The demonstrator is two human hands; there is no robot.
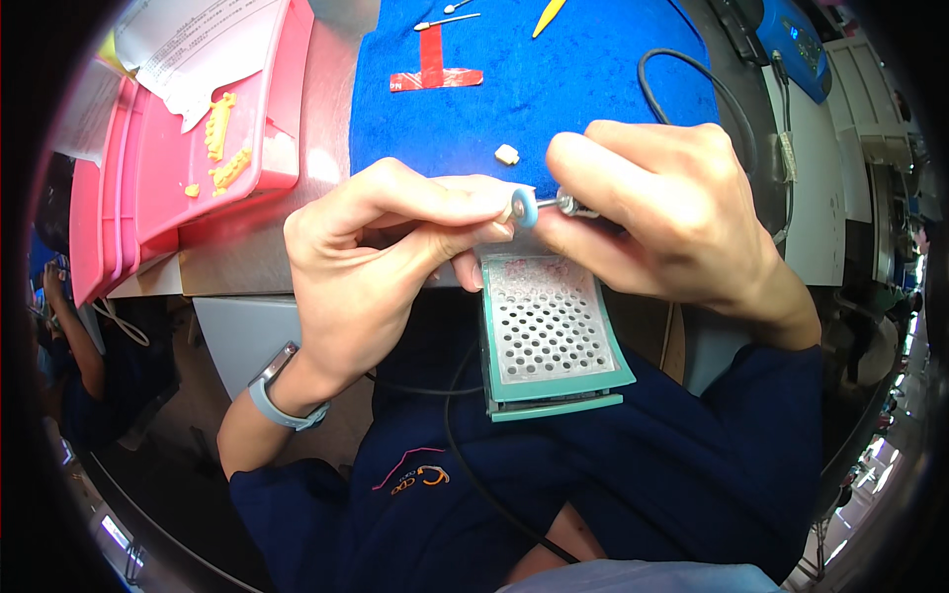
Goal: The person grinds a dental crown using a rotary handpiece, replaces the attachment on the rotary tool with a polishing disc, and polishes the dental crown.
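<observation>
My right hand [662, 208] is closed around a rotary handpiece [567, 203], whose slim metal shank carries a light blue polishing wheel [529, 210]. The wheel sits right at the fingertips of my left hand [386, 222]. Those fingers are pinched together, and whatever they hold is mostly hidden; only a whitish edge shows beside the wheel. Below both hands is a perforated metal plate in a green frame [618, 374], with pale dust on its far part. On the towel just beyond my fingers lies a small cream tooth-shaped piece [507, 154].
A blue towel [583, 89] covers the bench, with red tape [432, 69], small mounted burs [445, 21] and a yellow stick [548, 17]. Left stands a pink tray [158, 198] with papers and yellow-orange pieces [219, 127]. A black cable [682, 54] loops near a blue control box [794, 44].
</observation>
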